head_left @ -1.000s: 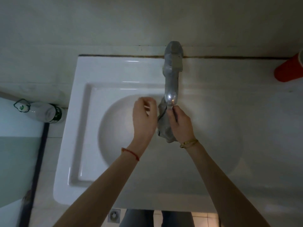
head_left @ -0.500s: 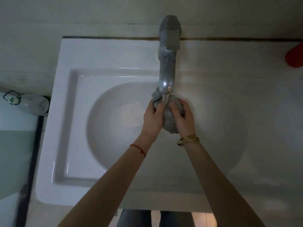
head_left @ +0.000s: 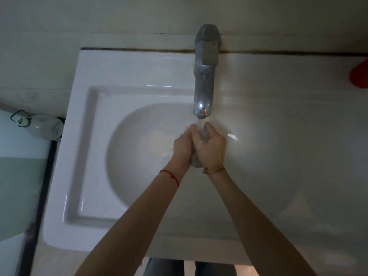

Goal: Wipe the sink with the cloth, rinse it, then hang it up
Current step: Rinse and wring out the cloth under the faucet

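A white sink (head_left: 83,148) with a round basin fills the middle of the head view. A grey metal tap (head_left: 205,80) reaches over the basin from the back wall, and water runs from its spout. Under the stream, my left hand (head_left: 182,147) and my right hand (head_left: 212,148) press together around a bunched grey cloth (head_left: 204,134). Only small bits of the cloth show, at my fingertips and below my palms near the wrists. A red string sits on my left wrist and a gold bracelet on my right.
A white bottle (head_left: 37,124) with a green mark lies left of the sink, by a pale glass panel (head_left: 18,176). A red object (head_left: 359,75) sits at the right edge on the counter. The wall runs behind the tap.
My left hand came over and closed on the cloth with the right. Both hands squeezed tighter under the running water, so less cloth shows. The view shifted slightly.
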`<state>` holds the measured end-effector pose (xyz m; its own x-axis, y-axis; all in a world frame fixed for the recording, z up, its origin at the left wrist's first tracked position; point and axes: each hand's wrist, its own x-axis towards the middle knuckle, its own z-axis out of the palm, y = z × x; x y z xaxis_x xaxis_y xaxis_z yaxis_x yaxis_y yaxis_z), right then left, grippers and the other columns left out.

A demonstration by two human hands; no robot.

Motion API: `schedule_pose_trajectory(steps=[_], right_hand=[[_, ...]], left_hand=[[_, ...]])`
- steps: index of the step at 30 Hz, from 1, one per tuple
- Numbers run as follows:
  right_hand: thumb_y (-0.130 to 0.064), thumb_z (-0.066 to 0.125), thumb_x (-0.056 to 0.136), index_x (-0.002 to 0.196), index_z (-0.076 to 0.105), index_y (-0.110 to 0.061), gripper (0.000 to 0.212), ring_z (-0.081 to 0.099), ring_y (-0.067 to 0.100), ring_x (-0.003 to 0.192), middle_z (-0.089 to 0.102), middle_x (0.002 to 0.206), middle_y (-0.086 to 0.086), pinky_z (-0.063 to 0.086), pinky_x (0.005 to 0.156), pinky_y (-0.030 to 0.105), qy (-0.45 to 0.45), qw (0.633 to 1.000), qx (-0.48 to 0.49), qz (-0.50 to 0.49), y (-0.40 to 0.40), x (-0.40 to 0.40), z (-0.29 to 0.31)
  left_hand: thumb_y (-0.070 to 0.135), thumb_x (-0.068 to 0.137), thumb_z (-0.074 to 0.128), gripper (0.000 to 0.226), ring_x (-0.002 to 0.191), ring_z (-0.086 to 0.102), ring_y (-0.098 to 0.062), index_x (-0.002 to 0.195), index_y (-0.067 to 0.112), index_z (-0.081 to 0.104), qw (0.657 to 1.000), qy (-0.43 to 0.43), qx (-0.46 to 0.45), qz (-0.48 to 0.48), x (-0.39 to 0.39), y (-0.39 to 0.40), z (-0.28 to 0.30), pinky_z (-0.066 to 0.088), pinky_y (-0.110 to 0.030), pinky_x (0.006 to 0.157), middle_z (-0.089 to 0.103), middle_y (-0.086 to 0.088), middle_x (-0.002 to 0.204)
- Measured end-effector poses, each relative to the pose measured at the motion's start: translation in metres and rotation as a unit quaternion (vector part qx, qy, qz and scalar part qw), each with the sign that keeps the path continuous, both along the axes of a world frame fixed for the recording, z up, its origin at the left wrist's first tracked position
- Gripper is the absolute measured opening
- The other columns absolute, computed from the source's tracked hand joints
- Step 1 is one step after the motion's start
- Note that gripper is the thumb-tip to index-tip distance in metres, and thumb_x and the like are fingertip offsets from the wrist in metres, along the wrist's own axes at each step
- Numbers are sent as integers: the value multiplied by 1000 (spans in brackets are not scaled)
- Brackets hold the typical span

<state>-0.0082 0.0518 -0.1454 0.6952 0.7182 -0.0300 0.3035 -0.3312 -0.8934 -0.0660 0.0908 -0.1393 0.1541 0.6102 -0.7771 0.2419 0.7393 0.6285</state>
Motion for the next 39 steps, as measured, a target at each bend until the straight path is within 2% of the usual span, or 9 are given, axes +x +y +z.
schedule_pose_trajectory(steps=[3, 7, 12, 16, 19, 22, 25, 31, 39], right_hand=[[-26, 60, 92, 57, 26, -28, 49, 34, 5, 45, 28, 48, -9, 26, 54, 26, 20, 998, -46, -45, 10, 4, -6], [-40, 54, 93, 68, 40, -20, 35, 40, 4, 49, 40, 55, -10, 34, 50, 23, -60, 998, -31, 12, 2, -9, -3], [-52, 62, 86, 95, 60, -13, 41, 61, 14, 80, 65, 88, 1, 42, 64, 24, 285, 942, -160, -77, -2, 26, -27], [-40, 64, 88, 122, 63, -11, 45, 67, 29, 104, 68, 120, 12, 56, 85, 42, 520, 848, -91, -44, -8, 33, -33], [-15, 58, 94, 107, 62, -10, 14, 63, 11, 87, 67, 96, -3, 53, 78, 30, 351, 931, -54, -79, -7, 30, -23], [-21, 62, 91, 88, 53, -17, 11, 51, -4, 66, 53, 72, -14, 41, 66, 20, 144, 989, -23, -23, -5, 7, 1], [-35, 73, 82, 73, 48, -11, 36, 50, 6, 55, 51, 59, -7, 44, 54, 19, 30, 999, 20, 25, -5, -8, 14], [-37, 56, 83, 55, 31, -25, 39, 42, 4, 47, 36, 50, -9, 25, 54, 20, 64, 992, -67, -82, 16, 12, 11], [-30, 66, 89, 84, 53, -13, 22, 50, -1, 62, 51, 68, -12, 37, 61, 19, 108, 988, -66, -88, -2, 17, -3]], left_hand=[[25, 101, 48, 29, 76, 62, -18, 80, 15, 65, 999, 21, 37, 22, 4, 5, -3, 51, -33, 78, 63, -1, 73], [31, 104, 41, 32, 76, 65, -16, 90, 12, 63, 992, 30, 110, -49, -3, 7, -2, 54, -17, 66, 69, -4, 81], [55, 88, 39, 47, 111, 64, -30, 115, 18, 52, 987, -20, 126, -100, -12, 0, -1, 52, -55, 96, 63, -11, 119], [15, 104, 37, 30, 100, 59, -22, 132, 12, 27, 980, -19, 158, -122, -17, 0, 3, 54, -49, 94, 53, -8, 113], [6, 99, 33, 57, 92, 63, -23, 151, 24, 19, 975, 7, 154, -160, -15, 4, -2, 58, -37, 74, 56, -2, 115], [27, 98, 36, 32, 100, 64, -37, 116, 13, 58, 989, 62, 103, -91, -1, 8, -10, 50, -34, 75, 65, -16, 109], [36, 105, 32, 35, 84, 63, -20, 85, 22, 57, 998, -14, 46, -35, 4, -1, -12, 47, -31, 69, 60, 1, 85], [12, 100, 45, 24, 85, 61, -24, 95, 9, 68, 999, -8, 34, 17, 8, -1, -5, 49, -35, 80, 67, -13, 90], [12, 92, 60, 21, 61, 60, -13, 72, 13, 58, 997, -48, 49, 21, -11, 0, -9, 49, -22, 51, 64, 5, 61]])
